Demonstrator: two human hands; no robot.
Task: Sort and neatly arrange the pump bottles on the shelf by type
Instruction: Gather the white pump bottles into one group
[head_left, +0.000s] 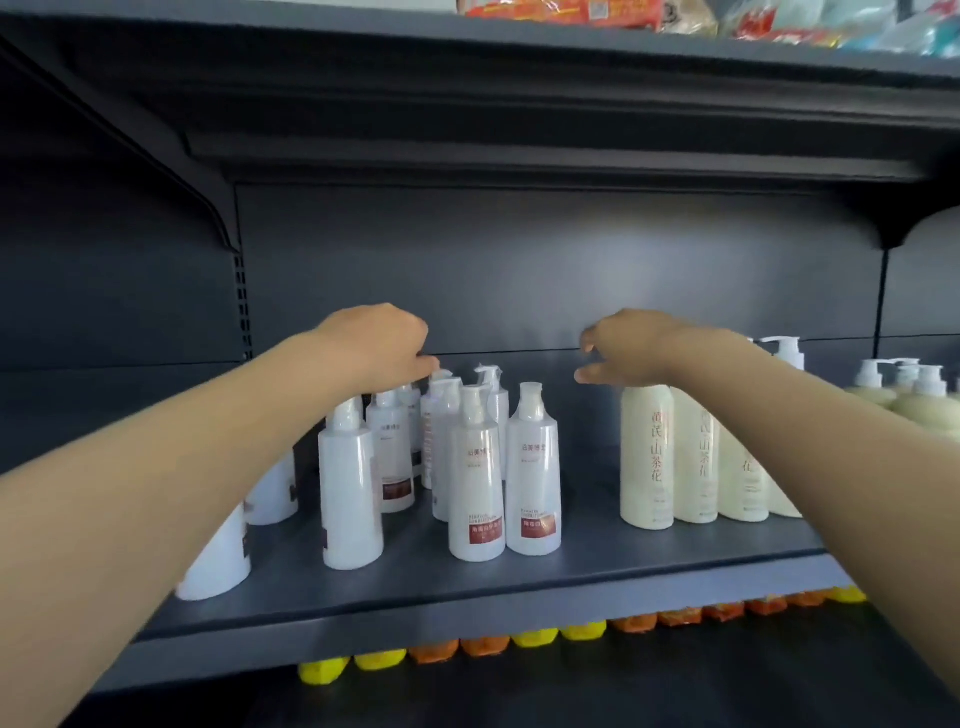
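Left hand (374, 345) clamps the top of a white pump bottle (390, 452), seemingly regrouping whites; right hand (636, 347), grip released, hovers over cream bottles (647, 457).

And here come two arms into shot, left arm (171, 467) and right arm (831, 457), both bare all the way from frame edge to wrist; left grip (374, 345) bare, right grip (631, 345) bare as well, forearms slim and smooth
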